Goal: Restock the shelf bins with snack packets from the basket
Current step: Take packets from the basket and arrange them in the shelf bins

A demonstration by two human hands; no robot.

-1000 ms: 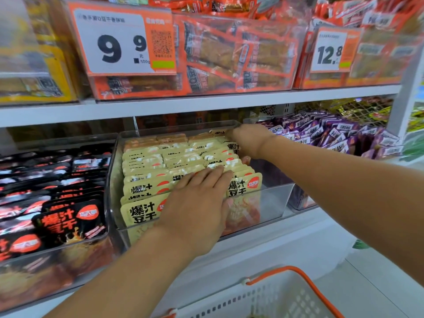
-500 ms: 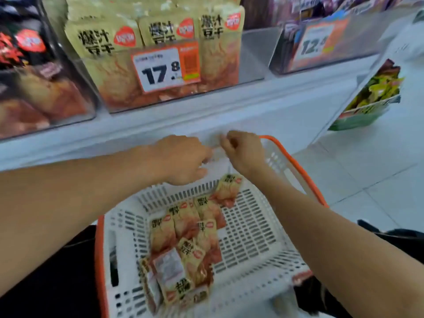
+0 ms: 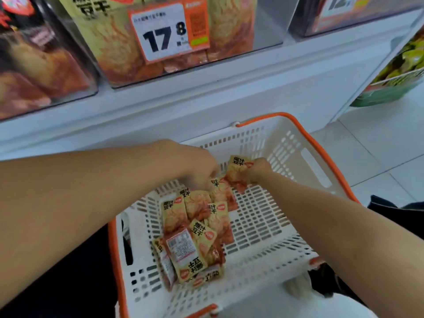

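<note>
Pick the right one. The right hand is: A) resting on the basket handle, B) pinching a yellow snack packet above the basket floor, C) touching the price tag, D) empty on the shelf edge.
B: the right hand pinches a yellow snack packet raised over the white basket.

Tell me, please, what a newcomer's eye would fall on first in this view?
Probably the white basket with its orange rim, low in the middle, holding a pile of yellow packets. Both hands reach into it: the right hand grips one packet at the far end, and the left hand sits beside it. Above, a bold 17.8 price tag fronts the bin.
</note>
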